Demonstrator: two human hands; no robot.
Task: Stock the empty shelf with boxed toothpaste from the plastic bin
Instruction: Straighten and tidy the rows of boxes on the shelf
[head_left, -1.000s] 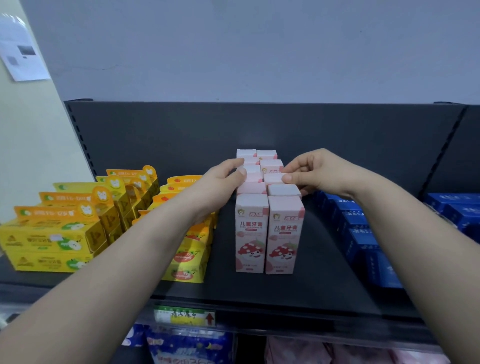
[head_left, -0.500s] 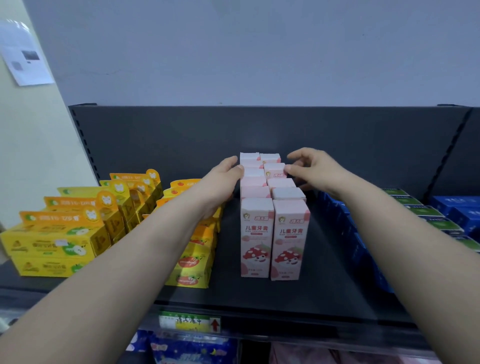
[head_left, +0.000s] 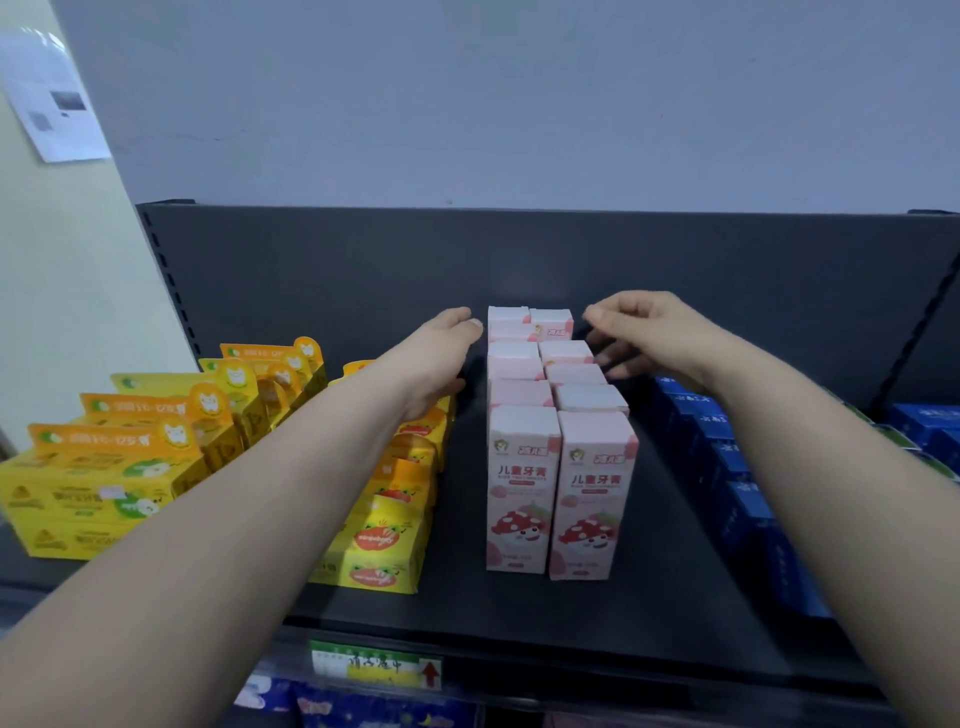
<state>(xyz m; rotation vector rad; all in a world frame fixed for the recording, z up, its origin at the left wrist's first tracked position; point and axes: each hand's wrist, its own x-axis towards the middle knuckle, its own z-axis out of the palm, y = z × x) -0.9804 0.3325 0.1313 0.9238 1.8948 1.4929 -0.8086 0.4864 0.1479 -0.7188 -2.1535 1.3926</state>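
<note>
Both arms are stretched out over the dark grey metal shelf (head_left: 519, 613), and the action is at the back of it. Standing upright in the middle are the pink-and-white cardboard toothpaste boxes with a red mushroom cartoon on the front (head_left: 522, 488), in two rows pressed side by side and running from the shelf's front edge towards the dark back panel (head_left: 311, 270).

The left hand (head_left: 436, 353) sits just beside the left flank of the rear boxes, fingers fairly straight and holding nothing. Whether the thumb tip actually touches the cardboard, I cannot tell. The right hand (head_left: 644, 332) mirrors it on the other side, just off the right flank of the rear boxes, with its fingers loosely curled and nothing held in them. So both hands are slack and unclenched, bracketing the back end of the pink rows.

To the left stand the flat yellow cartons with green apple pictures (head_left: 104, 483), stacked and lined up front to back. Between them and the pink boxes, partly under the left forearm, is a row of yellow cartons with red fruit pictures (head_left: 384, 540). On the right, a row of dark blue boxes (head_left: 727, 467) runs front to back beneath the right forearm.

A green-and-yellow price label with a red arrow (head_left: 374, 670) is fixed to the shelf's front lip.
</note>
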